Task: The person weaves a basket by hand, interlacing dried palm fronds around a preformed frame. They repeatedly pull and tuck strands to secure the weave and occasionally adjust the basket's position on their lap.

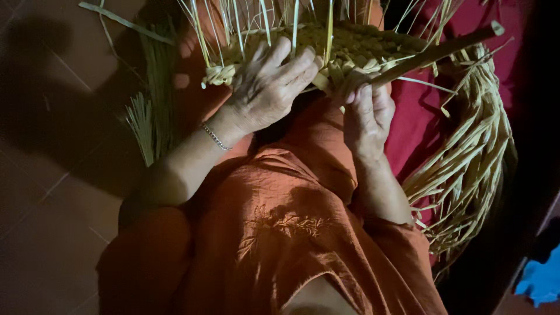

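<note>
packages: none | labels: none | signs: none | screens: none in view

Open room lies on the left, where the tiled floor (52, 192) is bare apart from a small bundle of cut strips (143, 125) and one long loose strip (125, 23) at the far edge. Straight ahead the way is blocked: the woven mat (361, 46) spans the lap, loose strands (245, 20) bristle up from its far edge, and a brown stick (437, 51) juts off to the far right. On the right a thick sheaf of pale strips (466, 169) curves down over the red cloth (417, 116), closing that side. The near right corner is too dark to judge, though something blue (539, 280) seems to lie there.
</note>
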